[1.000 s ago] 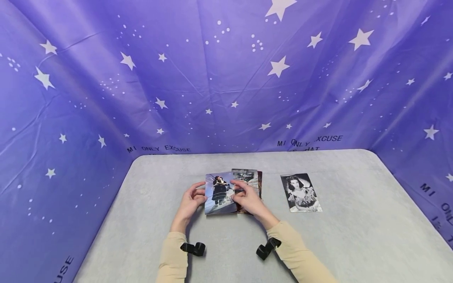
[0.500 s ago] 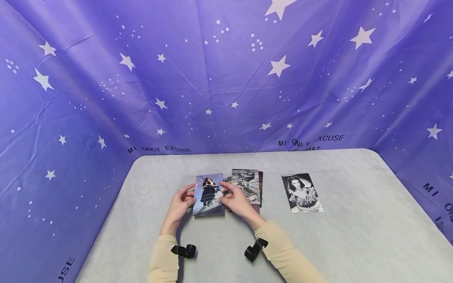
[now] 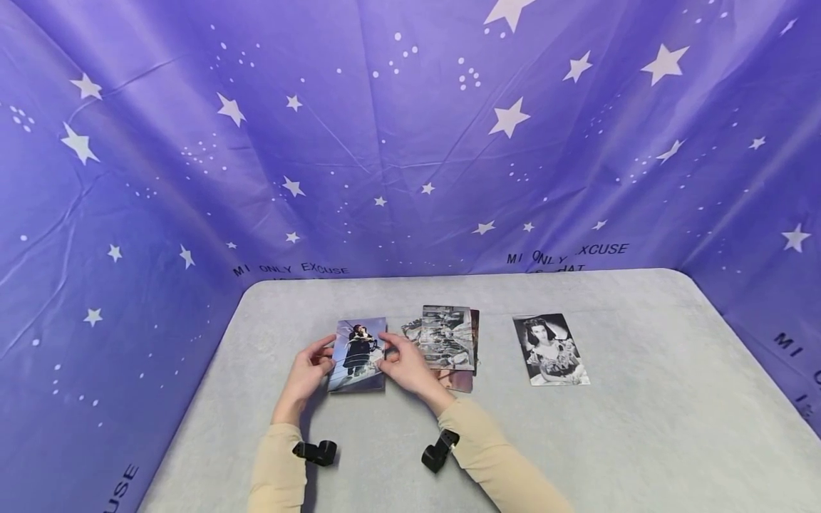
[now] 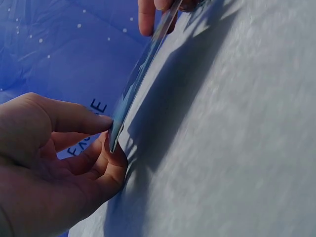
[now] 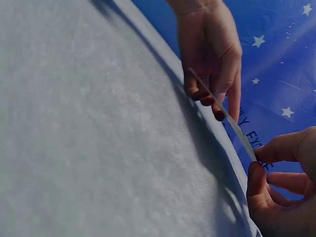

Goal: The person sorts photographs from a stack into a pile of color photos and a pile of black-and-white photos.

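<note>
Between both hands is a blue-toned photo card (image 3: 357, 356) with a couple on a ship's bow. My left hand (image 3: 306, 374) pinches its left edge, thumb on one face and fingers behind, as the left wrist view shows. At the opposite edge my right hand (image 3: 408, 368) pinches it too. In both wrist views the card is seen nearly edge-on, held just above the table, with its shadow below. Right of my right hand lies an overlapping pile of photo cards (image 3: 447, 338), a grey picture on top. Farther right a black-and-white portrait card (image 3: 551, 349) lies alone.
A grey table (image 3: 641, 442) carries the cards. Purple star-patterned fabric (image 3: 385, 142) hangs behind it and at both sides. Each sleeve bears a black wrist camera, the left camera (image 3: 316, 452) and the right camera (image 3: 440, 450).
Both hands have moved left together with the blue-toned card, away from the pile. More of the pile now shows. The portrait card stays where it lay.
</note>
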{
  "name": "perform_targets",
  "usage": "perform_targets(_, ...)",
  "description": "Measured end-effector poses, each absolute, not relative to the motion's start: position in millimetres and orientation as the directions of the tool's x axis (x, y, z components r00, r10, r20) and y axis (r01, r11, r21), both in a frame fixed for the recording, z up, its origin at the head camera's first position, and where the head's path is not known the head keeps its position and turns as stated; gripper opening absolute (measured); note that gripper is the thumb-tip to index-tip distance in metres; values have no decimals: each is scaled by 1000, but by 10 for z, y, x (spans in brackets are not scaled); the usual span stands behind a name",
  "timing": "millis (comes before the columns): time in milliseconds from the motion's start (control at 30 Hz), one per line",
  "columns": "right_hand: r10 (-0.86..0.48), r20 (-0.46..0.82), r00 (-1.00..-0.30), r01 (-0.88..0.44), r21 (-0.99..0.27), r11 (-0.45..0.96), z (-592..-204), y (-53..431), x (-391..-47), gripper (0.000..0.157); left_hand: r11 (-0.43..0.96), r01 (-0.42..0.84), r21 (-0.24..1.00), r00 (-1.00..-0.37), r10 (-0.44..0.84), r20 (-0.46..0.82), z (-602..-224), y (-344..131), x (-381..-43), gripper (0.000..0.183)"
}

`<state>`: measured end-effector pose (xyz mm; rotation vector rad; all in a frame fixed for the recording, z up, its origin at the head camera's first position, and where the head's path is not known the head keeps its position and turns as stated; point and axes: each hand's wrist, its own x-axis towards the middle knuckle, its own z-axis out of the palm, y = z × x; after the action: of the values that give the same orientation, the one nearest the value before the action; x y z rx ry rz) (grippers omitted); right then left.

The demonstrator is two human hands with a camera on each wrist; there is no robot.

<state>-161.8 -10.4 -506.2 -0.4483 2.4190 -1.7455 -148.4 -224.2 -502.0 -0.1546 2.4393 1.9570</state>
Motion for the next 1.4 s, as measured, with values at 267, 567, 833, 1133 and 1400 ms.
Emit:
perform_targets(267,-301,56,-952,-190,-879,438,-5113,-239,-1663,58,306,-75,949,-996,-63,-58,-5067,-2392,-1501,48)
perform_targets(567,-314,43,-949,-205,-837,507,-5129,-289,-1705,58,370,-71,926,-997,-42,-59,-5059,-2435,-1544,41)
perform_targets(833,-324,51,-945,-218,-837,502,-5161,-272,-1682,59,438,-57,897,-998,-32,-48,-5044,-2396,-1522,41)
perform_targets(1133,-362,57,-930,-245,-832,499,-5167,-255,-1663,59,416,-84,906,-996,-57,-65,-5066,-2360,-1529,41)
perform_targets(1400,-374,47,-926,-249,-821,513,-5165,-262,-1644,61,528,-75,846,-986,-167,18,-5096,-2260,-1504,43)
